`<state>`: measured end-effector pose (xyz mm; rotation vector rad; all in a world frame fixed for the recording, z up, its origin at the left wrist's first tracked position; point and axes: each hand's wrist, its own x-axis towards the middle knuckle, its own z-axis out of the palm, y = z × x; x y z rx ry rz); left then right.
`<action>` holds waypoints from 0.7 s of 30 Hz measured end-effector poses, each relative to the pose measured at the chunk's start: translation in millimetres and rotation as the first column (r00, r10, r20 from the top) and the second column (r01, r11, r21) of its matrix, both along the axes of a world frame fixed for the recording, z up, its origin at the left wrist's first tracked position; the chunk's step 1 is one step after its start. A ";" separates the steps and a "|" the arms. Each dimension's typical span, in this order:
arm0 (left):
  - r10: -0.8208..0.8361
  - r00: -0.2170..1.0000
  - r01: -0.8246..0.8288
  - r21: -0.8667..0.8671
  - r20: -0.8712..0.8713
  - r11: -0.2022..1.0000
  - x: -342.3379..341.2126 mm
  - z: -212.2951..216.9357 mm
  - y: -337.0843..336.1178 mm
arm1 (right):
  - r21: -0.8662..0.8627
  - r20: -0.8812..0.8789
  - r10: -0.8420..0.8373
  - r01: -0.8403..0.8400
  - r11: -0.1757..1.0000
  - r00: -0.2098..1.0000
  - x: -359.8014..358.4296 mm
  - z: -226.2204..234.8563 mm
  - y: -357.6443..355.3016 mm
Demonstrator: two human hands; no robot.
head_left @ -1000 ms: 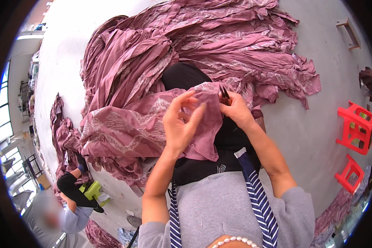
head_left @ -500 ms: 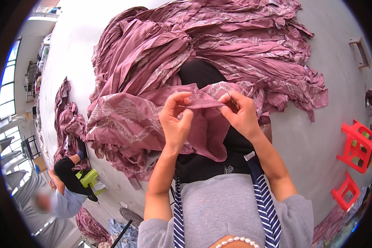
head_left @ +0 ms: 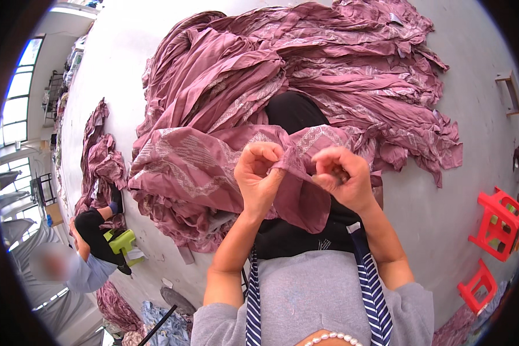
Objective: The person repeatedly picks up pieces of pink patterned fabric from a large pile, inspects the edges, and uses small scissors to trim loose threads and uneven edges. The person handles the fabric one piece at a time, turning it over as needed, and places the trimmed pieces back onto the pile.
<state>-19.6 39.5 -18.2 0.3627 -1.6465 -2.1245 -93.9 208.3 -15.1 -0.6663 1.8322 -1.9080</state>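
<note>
A mauve cloth (head_left: 184,164) with pale patterned bands lies over my lap and runs into the large heap in front. My left hand (head_left: 259,176) pinches a folded edge of it between thumb and fingertips. Close by on the right, my right hand (head_left: 346,179) is curled shut, its fingertips beside the same edge and slightly blurred. Something small and dark shows inside its fingers, too unclear to name. A flap of the cloth (head_left: 303,205) hangs down between my hands over my black trousers (head_left: 294,236).
The heap of mauve cloth (head_left: 340,63) spreads across the pale floor (head_left: 421,213). Two red plastic stools (head_left: 496,225) stand at the right, beyond a small wooden frame (head_left: 510,95). At the left a person (head_left: 92,248) sits near a green stool (head_left: 121,241) and more mauve cloth (head_left: 101,158).
My left hand has turned and holds the edge folded upward. My right hand has shifted slightly right and down, its fingers more curled. The thin dark thing in it shows less clearly.
</note>
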 end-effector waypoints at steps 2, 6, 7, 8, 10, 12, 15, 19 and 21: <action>-0.032 0.999 0.032 0.007 -0.013 0.999 0.1 2.3 1.1 | -0.051 0.109 0.043 -0.038 0.998 0.993 -9.4 5.3 -5.6; -0.085 0.996 0.087 0.045 -0.039 0.995 -0.9 4.8 6.0 | -0.030 0.043 0.088 -0.087 0.996 0.995 -16.6 10.5 -24.4; -0.085 0.996 0.087 0.081 -0.029 0.993 -0.8 5.9 6.9 | -0.060 0.006 0.028 -0.027 0.998 1.000 -9.7 3.6 -28.1; -0.077 0.997 0.078 0.116 -0.015 0.990 0.9 6.2 7.2 | -0.093 -0.026 -0.025 0.023 0.995 0.999 -3.9 0.6 -31.7; -0.062 0.998 0.064 0.174 -0.018 0.983 2.3 2.4 8.3 | -0.072 -0.271 -0.087 0.070 0.995 0.959 -1.8 0.9 -33.5; -0.046 0.999 0.046 0.196 -0.007 0.980 3.1 0.0 9.6 | -0.057 -0.468 -0.125 0.111 0.992 0.875 -0.6 -1.2 -33.7; -0.003 0.999 0.007 0.096 -0.038 0.995 1.1 -1.7 13.1 | -0.036 -0.476 -0.140 0.139 0.990 0.868 1.8 -0.6 -33.6; 0.110 0.994 -0.110 -0.020 -0.030 0.994 -2.0 -5.6 10.4 | -0.050 0.217 0.023 -0.013 0.999 0.976 3.7 17.0 -25.3; 0.126 0.991 -0.124 0.044 -0.034 0.991 -2.8 -7.2 7.8 | -0.182 0.366 0.123 -0.059 0.982 0.923 -1.6 18.5 -24.0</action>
